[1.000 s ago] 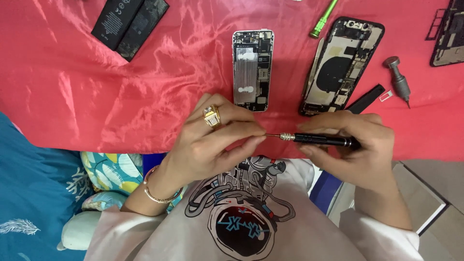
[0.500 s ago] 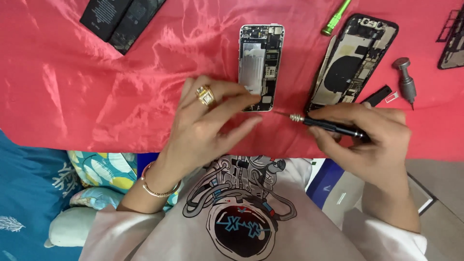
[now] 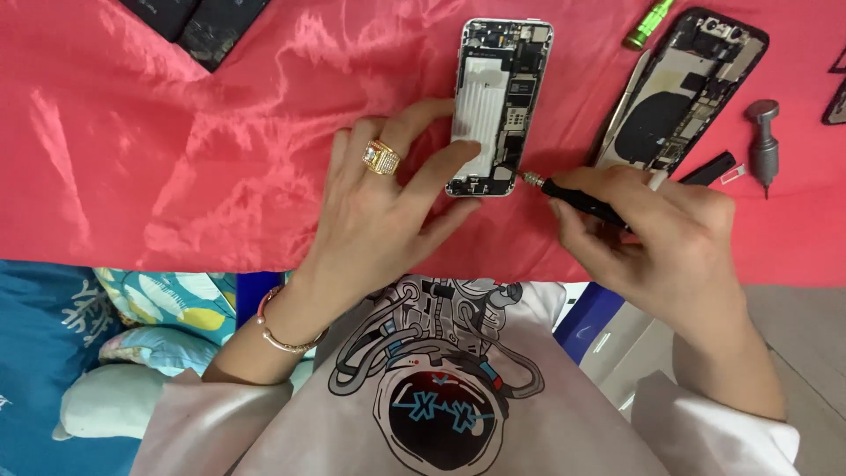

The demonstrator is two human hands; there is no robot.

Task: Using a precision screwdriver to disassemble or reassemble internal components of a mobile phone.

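2 dark, flat rectangular screen panels lying at the top-left edge of the red worktop, partly cropped.

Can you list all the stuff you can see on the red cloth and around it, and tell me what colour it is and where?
opened small phone: 1, silver frame with dark insides, top middle of the cloth
opened larger phone: 1, black, top right
screwdriver: 1, black with metal tip, tip at the small phone's lower right corner
green tool: 1, green, top edge between the phones
grey tool: 1, grey, far right
dark flat parts: 2 or so, black, top left
red cloth: 1, red, covering the table
patterned fabric: 1, blue with yellow, lower left
left hand: gold ring, bracelet at the wrist, fingers on the small phone
right hand: holds the screwdriver
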